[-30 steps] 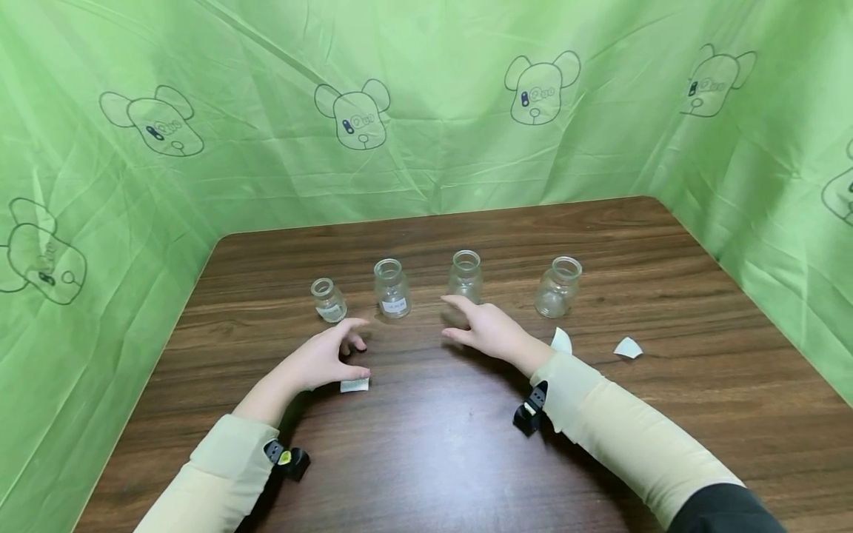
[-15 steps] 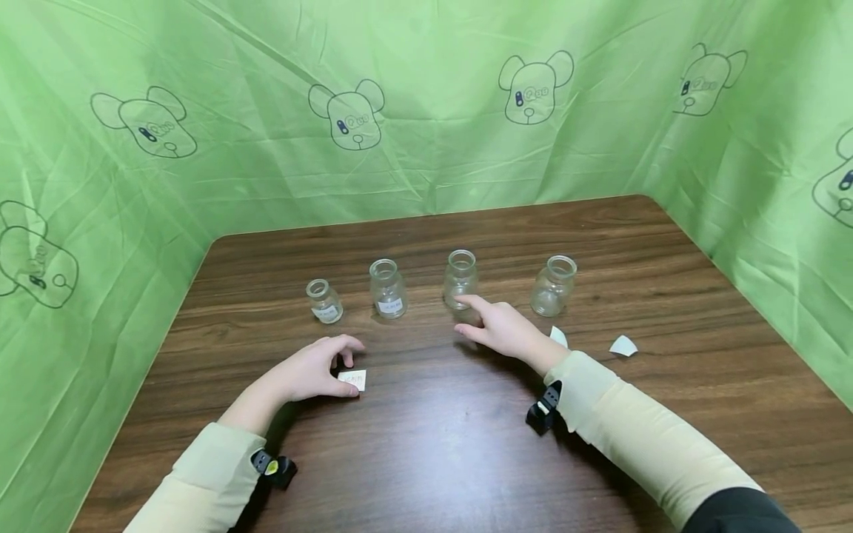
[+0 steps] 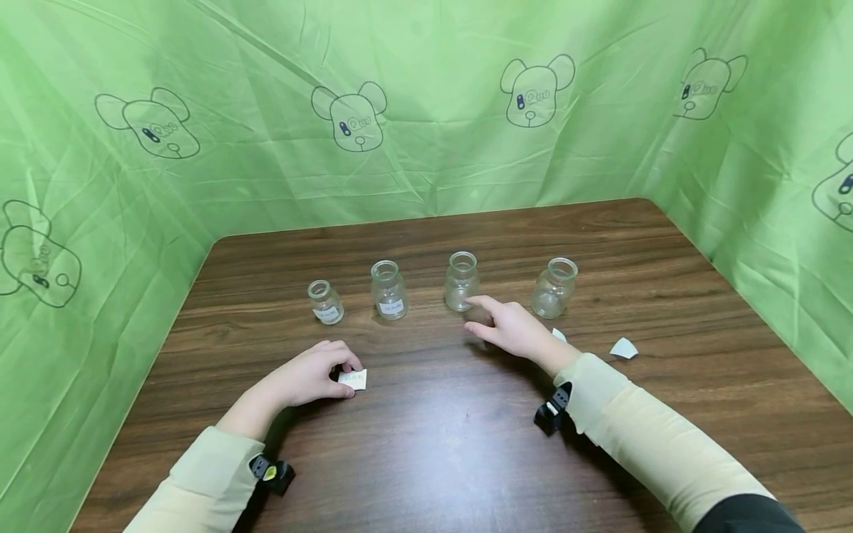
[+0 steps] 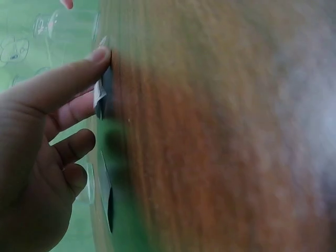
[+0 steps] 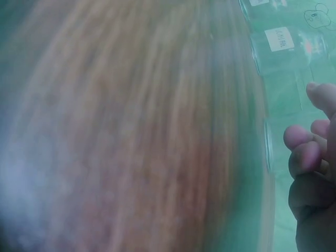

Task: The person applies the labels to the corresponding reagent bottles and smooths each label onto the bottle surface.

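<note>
My left hand (image 3: 306,375) pinches a small white paper label (image 3: 353,379) with faint writing, low over the table. In the left wrist view the thumb lies on the label's edge (image 4: 100,94), and a second pale paper piece (image 4: 107,194) shows below the curled fingers. My right hand (image 3: 516,329) holds nothing, its index finger extended and overlapping the base of a clear glass jar (image 3: 461,277) without a visible label. To its left stand a labelled jar (image 3: 389,285) and a smaller labelled jar (image 3: 325,300).
Another unlabelled glass jar (image 3: 554,285) stands at the right. Near it lie a white paper scrap (image 3: 624,348) and a second scrap (image 3: 558,335) partly behind the right wrist. Green cloth (image 3: 426,148) with drawn bear heads surrounds the brown wooden table (image 3: 426,459).
The left hand has moved slightly left and its fingers have closed in on the label, which now lies more fully in view. The right hand has drawn a little to the right.
</note>
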Action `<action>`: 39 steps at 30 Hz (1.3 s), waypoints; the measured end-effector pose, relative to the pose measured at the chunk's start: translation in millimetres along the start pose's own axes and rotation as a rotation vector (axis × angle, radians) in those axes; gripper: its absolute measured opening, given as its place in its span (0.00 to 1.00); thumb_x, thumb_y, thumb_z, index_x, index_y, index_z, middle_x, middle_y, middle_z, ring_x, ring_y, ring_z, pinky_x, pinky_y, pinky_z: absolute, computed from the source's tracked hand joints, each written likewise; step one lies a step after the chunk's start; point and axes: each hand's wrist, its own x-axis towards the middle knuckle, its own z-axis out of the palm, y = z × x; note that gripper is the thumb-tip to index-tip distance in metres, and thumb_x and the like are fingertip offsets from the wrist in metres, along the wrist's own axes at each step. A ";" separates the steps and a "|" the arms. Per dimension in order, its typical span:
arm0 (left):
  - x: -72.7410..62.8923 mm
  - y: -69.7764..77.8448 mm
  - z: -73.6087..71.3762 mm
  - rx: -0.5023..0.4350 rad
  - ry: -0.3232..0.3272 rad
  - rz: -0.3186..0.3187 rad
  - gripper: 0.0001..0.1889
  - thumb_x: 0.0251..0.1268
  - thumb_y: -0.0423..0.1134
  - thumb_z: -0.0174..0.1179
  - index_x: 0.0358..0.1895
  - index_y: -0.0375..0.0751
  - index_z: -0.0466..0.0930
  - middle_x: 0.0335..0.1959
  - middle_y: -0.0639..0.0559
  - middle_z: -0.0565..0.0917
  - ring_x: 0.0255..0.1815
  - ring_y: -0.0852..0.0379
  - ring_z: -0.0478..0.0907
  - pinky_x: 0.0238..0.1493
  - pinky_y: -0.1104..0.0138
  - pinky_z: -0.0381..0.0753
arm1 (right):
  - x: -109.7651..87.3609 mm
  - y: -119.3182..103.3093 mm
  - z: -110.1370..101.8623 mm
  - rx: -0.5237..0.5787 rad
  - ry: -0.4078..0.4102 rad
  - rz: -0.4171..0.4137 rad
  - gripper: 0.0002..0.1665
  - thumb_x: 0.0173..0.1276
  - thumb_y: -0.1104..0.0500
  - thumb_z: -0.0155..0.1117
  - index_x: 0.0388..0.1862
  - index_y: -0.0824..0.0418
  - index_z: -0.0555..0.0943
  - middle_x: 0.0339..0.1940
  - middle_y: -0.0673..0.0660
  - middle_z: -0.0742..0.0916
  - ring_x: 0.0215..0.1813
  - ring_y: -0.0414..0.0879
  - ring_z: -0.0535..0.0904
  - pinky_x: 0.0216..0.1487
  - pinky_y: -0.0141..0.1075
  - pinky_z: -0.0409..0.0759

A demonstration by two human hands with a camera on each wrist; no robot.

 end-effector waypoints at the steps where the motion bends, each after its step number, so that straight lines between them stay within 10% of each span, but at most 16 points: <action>1: 0.7 0.2 -0.4 0.007 0.005 0.008 0.13 0.48 0.44 0.70 0.39 0.55 0.79 0.35 0.66 0.74 0.40 0.62 0.68 0.43 0.64 0.69 | -0.5 0.7 -0.2 0.002 0.002 -0.001 0.29 0.67 0.47 0.59 0.63 0.58 0.70 0.15 0.44 0.76 0.16 0.36 0.69 0.20 0.34 0.69; 39: 83.9 44.4 -4.5 -0.001 0.218 0.067 0.11 0.57 0.41 0.66 0.43 0.45 0.80 0.37 0.58 0.75 0.44 0.57 0.69 0.47 0.61 0.70 | -6.1 2.7 -4.0 0.188 -0.073 0.062 0.20 0.66 0.50 0.61 0.52 0.59 0.77 0.19 0.50 0.81 0.13 0.40 0.74 0.16 0.35 0.74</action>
